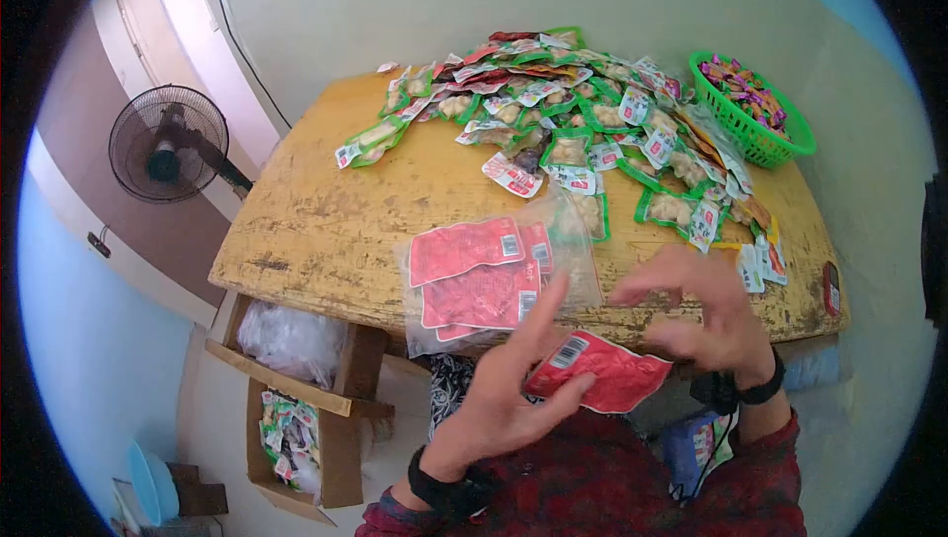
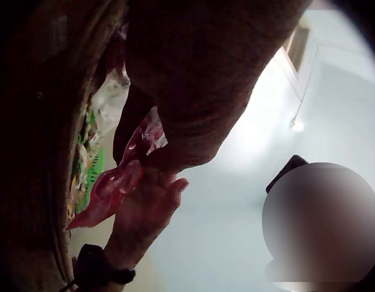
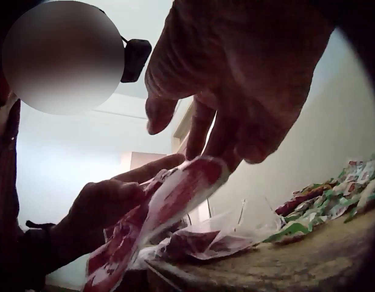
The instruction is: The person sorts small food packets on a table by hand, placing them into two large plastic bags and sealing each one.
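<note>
My left hand (image 1: 504, 394) holds a red flat food packet (image 1: 604, 371) with a barcode label, the thumb lying across its face. The packet is over my lap, just off the table's front edge. My right hand (image 1: 691, 315) hovers beside its right end with fingers spread and bent, gripping nothing. In the right wrist view, the right fingertips (image 3: 251, 152) come right at the packet's (image 3: 181, 194) upper end. A clear plastic bag (image 1: 583, 270) with several red packets (image 1: 474, 295) lies in front of me at the table edge.
On the worn yellow table (image 1: 306, 231) many green-edged food packets (image 1: 568, 147) are heaped at the back. A green basket (image 1: 765, 145) of purple-wrapped pieces stands back right. Lower left are an open drawer of clear bags (image 1: 291, 340), a cardboard box (image 1: 341, 458) of packets and a fan (image 1: 168, 147).
</note>
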`<state>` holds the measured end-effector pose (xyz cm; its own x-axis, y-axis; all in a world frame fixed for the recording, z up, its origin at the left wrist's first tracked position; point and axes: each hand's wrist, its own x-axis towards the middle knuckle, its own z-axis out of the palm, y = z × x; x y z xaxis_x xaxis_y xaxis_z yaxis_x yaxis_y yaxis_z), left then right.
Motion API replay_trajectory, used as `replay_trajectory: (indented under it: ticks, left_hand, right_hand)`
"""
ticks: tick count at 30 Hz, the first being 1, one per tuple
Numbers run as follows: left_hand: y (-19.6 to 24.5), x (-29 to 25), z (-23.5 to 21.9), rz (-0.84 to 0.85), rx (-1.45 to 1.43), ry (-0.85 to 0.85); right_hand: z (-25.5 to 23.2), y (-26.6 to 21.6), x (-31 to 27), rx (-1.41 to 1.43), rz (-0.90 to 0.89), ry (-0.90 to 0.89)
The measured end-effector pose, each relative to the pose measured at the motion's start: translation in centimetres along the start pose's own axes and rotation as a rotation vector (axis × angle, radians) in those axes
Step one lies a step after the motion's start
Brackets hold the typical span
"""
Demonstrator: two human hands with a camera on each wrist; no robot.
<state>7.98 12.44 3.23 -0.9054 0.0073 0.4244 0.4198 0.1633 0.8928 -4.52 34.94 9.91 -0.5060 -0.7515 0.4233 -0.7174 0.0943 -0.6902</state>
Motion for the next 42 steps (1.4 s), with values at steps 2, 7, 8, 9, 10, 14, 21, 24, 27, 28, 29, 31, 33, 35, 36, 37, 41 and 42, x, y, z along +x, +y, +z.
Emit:
replay_trajectory:
  ticks: [2, 7, 8, 9, 10, 14, 21, 24, 27, 28, 29, 31, 33, 35, 36, 37, 41, 42]
  left_hand:
    - [-0.6, -0.4, 0.8, 0.022, 0.041, -0.007]
    - [-0.2, -1.1, 1.4, -0.101, -0.207, 0.185]
    - [0.0, -1.1, 1.4, -0.086, -0.226, 0.204]
    - [0.0, -1.1, 1.5, -0.071, -0.245, 0.223]
    - [-0.2, -1.2, 1.9, -0.055, -0.224, 0.243]
    - [-1.0, -1.3, 3.1, -0.065, -0.188, 0.251]
    - [-0.6, -1.3, 2.3, -0.179, -0.173, -0.202]
    - [0.6, -0.7, 2.6, -0.27, -0.077, -0.343]
    - [0.3, -0.8, 2.6, -0.249, -0.011, -0.223]
    - [0.3, -0.6, 2.5, -0.255, -0.017, -0.184]
    - [0.9, -0.4, 2.4, -0.275, -0.061, -0.095]
    - [0.8, -0.2, 2.0, -0.111, 0.054, 0.097]
    - [0.6, -0.1, 1.5, 0.039, 0.106, 0.325]
    - [-0.3, 0.1, 0.0, 0.14, 0.312, 0.448]
    - [-0.6, 0.2, -0.5, 0.192, 0.417, 0.511]
    - [-0.4, 0.1, -0.3, 0.096, 0.386, 0.552]
    - [-0.7, 0.6, -2.1, 0.207, 0.869, 0.351]
    - [-0.4, 0.5, -2.2, 0.174, 0.883, 0.313]
  right_hand:
    - [0.4, -0.4, -0.2, -0.045, 0.022, -0.111]
    - [0.8, 0.8, -2.9, 0.087, 0.288, -0.108]
    - [1.2, 1.0, -3.5, 0.134, 0.324, -0.068]
    - [1.5, 1.3, -4.1, 0.181, 0.359, -0.028]
    - [1.9, 1.6, -4.5, 0.229, 0.395, 0.012]
    - [3.0, 2.1, -5.3, 0.429, 0.465, 0.174]
    - [1.4, 1.1, -4.3, 0.485, 0.41, -0.006]
    - [2.2, 0.7, -3.8, 0.345, 0.362, -0.201]
    - [2.6, 1.0, -3.8, 0.246, 0.256, -0.239]
    - [2.3, 0.8, -3.8, 0.237, 0.284, -0.221]
    - [1.7, 0.4, -3.8, 0.227, 0.308, -0.203]
    - [1.0, 0.8, -4.1, 0.163, 0.263, -0.065]
    - [-0.6, 0.2, -3.8, 0.287, 0.559, 0.232]
    - [-2.0, 0.9, -3.6, 0.394, 0.625, 0.509]
    - [-2.2, 2.3, -3.6, 0.444, 0.542, 0.627]
    - [-2.3, 3.6, -3.6, 0.494, 0.455, 0.739]
    - [-1.4, 7.2, -3.8, 0.472, 0.446, 0.82]
    - [-0.8, 7.4, -3.8, 0.473, 0.473, 0.823]
